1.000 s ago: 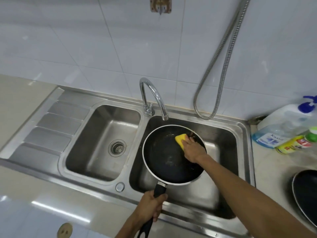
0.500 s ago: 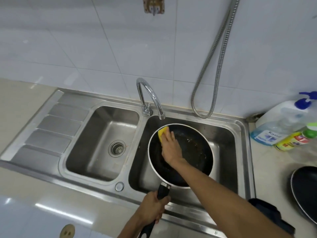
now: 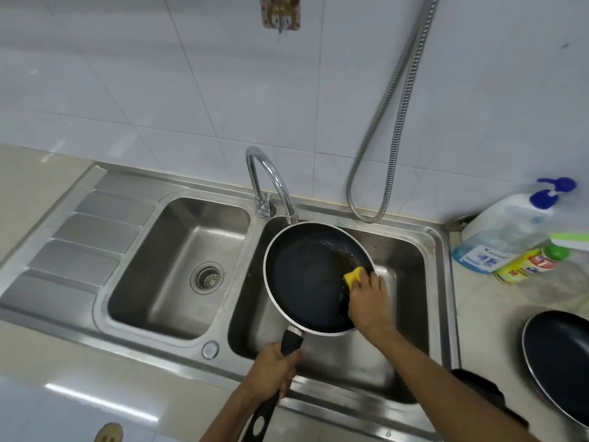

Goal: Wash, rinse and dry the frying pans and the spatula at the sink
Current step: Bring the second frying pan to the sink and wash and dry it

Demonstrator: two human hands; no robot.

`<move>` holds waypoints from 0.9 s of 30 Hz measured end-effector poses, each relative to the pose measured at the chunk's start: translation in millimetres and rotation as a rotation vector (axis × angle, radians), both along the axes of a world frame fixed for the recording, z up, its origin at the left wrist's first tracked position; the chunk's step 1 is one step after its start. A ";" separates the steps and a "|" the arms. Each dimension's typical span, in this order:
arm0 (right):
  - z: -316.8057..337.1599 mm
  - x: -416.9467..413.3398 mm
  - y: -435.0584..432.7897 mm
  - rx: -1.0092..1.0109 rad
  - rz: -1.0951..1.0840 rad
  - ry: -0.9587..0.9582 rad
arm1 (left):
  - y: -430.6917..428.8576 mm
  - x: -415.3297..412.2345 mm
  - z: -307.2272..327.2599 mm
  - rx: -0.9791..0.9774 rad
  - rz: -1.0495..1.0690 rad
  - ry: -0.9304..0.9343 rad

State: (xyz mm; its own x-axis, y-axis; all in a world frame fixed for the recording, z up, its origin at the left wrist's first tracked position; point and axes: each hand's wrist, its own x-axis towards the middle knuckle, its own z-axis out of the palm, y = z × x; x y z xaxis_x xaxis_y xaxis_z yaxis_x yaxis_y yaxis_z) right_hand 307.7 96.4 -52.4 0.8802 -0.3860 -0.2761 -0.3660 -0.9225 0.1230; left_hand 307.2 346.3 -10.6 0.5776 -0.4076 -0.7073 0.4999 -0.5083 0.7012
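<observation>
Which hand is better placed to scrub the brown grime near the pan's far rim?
The right hand: it holds the yellow sponge inside the frying pan, right beside the grime. The left hand is busy gripping the handle, steadying the pan over the sink.

Frying pan (image 3: 306,279) over right sink basin (image 3: 411,330), handle gripped by left hand (image 3: 274,374); right hand (image 3: 369,301) pressing yellow sponge (image 3: 353,275) inside; second pan (image 3: 561,362) on counter

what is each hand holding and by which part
Left hand grips the round black frying pan by its black handle. Right hand holds the yellow rectangular sponge by its near end, against the pan's inside.
</observation>
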 end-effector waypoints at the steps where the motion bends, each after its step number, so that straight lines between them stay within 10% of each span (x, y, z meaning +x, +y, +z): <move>1: -0.3 -8.3 8.1 0.049 -0.019 0.015 | -1.1 -0.1 -0.9 0.000 -0.005 0.010; 8: 14.8 2.1 74.2 0.702 -0.139 0.023 | -5.9 -2.9 -9.3 0.018 -0.021 0.074; 15: 19.3 41.1 101.6 0.919 -0.157 0.026 | -2.8 -3.0 -13.8 -0.013 0.011 0.172; 27: 9.5 -1.1 26.1 0.395 -0.175 -0.244 | 5.0 -10.2 -19.8 -0.066 0.080 0.164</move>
State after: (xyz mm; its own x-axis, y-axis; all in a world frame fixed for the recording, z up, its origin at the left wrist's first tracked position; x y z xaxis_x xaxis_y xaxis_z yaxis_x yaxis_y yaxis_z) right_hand 306.5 122.4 -43.0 0.8689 -0.4409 -0.2248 -0.4937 -0.8036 -0.3323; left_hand 297.0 351.2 -30.4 0.4891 -0.4139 -0.7678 0.6470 -0.4182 0.6376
